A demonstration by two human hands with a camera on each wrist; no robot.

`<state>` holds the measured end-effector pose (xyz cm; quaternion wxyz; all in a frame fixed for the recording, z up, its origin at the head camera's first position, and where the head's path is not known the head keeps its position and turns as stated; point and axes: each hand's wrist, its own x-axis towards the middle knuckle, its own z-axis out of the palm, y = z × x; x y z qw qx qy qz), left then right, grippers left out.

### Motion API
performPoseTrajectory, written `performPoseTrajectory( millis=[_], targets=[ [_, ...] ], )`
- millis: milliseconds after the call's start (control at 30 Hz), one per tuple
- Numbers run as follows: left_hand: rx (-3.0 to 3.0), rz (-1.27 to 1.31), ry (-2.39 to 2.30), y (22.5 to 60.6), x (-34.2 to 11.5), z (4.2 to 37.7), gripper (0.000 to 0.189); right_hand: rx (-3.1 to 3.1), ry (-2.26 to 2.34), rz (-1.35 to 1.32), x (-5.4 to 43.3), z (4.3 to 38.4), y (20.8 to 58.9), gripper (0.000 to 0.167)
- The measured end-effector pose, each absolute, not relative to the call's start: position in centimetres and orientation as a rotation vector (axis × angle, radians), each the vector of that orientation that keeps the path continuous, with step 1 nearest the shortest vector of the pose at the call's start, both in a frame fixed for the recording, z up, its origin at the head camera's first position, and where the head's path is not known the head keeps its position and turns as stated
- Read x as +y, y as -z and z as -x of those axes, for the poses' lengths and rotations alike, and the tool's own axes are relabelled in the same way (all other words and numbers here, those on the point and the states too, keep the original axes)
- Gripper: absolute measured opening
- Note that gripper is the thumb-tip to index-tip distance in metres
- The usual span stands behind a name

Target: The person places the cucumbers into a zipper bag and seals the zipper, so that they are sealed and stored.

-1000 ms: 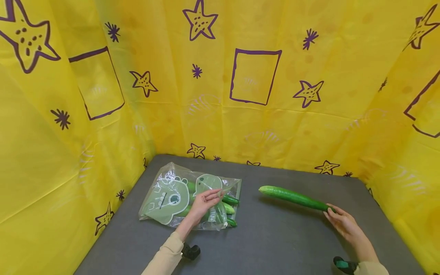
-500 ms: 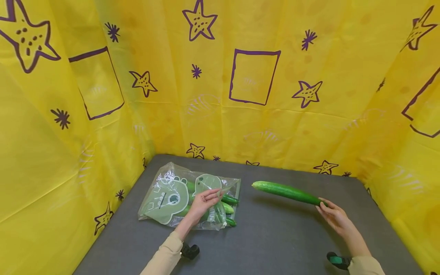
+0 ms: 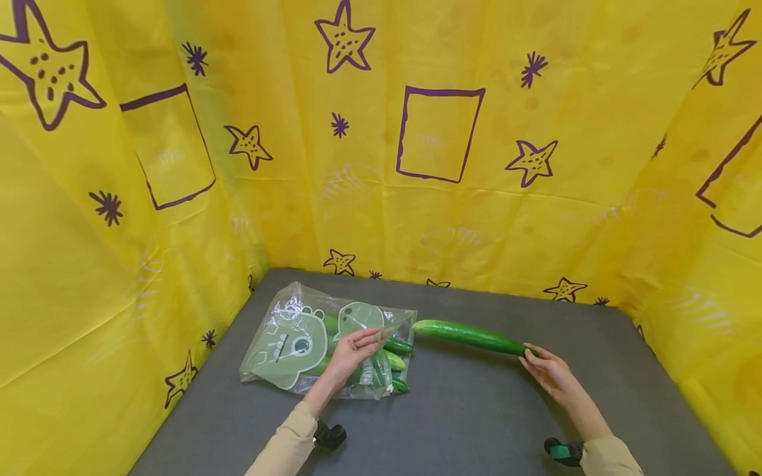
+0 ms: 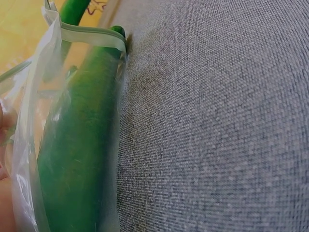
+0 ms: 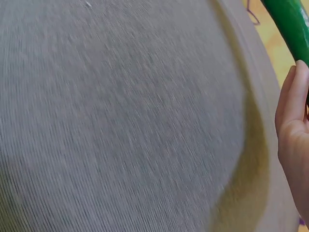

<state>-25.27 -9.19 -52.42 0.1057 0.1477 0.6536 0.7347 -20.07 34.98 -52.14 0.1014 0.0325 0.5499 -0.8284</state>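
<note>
My left hand pinches the upper edge of a clear zip bag with green cartoon animal prints, lifting the mouth on its right side. Several cucumbers lie inside, their ends poking toward the mouth. In the left wrist view, one cucumber fills the bag close to the camera. My right hand grips another cucumber by its dark right end. Its pale tip points left, right at the bag's mouth. In the right wrist view the hand and part of that cucumber show at the edge.
A grey cloth-covered table lies under everything. Yellow curtains with purple starfish drawings enclose its back and sides. Dark wrist mounts sit at the left wrist and right wrist.
My right hand has moved left, carrying the cucumber until its pale tip meets the bag's mouth. The left hand and the bag have stayed in place.
</note>
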Motion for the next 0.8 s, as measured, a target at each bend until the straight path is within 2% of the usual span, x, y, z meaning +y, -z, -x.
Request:
performPoseTrajectory(
  millis=[267, 467, 800],
  targets=[
    [1.915, -0.454, -2.174, 52.5, -9.2, 25.3, 0.045, 1.752, 2.359, -0.181, 32.3, 21.1, 52.9, 0.023],
    [1.918, -0.444, -2.174, 52.4, -9.2, 25.2, 0.043, 1.766, 2.33, -0.198, 30.7, 21.5, 53.0, 0.043],
    [1.912, -0.467, -2.176, 52.5, -9.2, 25.3, 0.044, 1.751, 2.36, -0.221, 29.5, 21.9, 53.5, 0.043]
  ],
)
